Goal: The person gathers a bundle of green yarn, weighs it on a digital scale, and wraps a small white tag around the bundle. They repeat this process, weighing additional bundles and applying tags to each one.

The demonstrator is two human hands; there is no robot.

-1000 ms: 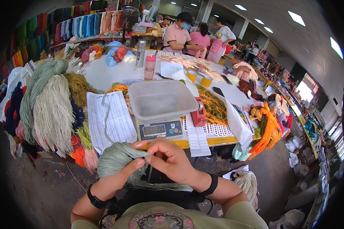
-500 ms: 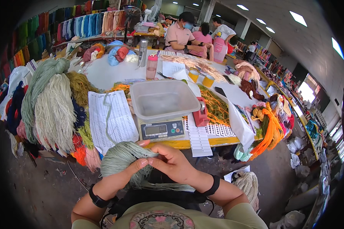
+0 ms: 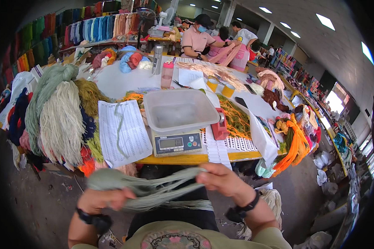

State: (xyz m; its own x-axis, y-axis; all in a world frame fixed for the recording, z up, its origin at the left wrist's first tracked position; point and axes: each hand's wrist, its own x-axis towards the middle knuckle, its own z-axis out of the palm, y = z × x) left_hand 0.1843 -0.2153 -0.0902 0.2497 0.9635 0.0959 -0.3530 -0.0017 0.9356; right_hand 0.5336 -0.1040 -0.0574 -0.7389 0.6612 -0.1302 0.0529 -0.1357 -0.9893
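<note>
A grey-green skein of yarn (image 3: 162, 186) stretches between my hands above my lap. My left hand (image 3: 108, 200), blurred by motion, is closed on the skein near its bunched left end. At the right, the fingers of my right hand (image 3: 220, 179) grip strands pulled out from the bunch. More strands of the same colour lie across my dark lap below. Just beyond my hands, a digital scale (image 3: 178, 143) bears a translucent plastic tub (image 3: 179, 110) at the table edge. One loose grey-green strand lies on a printed sheet (image 3: 126, 139) left of the scale.
Large yarn bundles (image 3: 60, 120) hang over the table's left side; orange yarn (image 3: 293, 145) hangs at the right. A red tape dispenser (image 3: 220, 125) stands beside the tub. Farther back are a pink bottle (image 3: 167, 74), yellow tape rolls (image 3: 227, 90) and a co-worker (image 3: 198, 41) handling pink yarn.
My hands have moved apart, left hand leftward, right hand rightward, drawing the skein out between them. Across the table, the co-worker has raised and spread the pink yarn.
</note>
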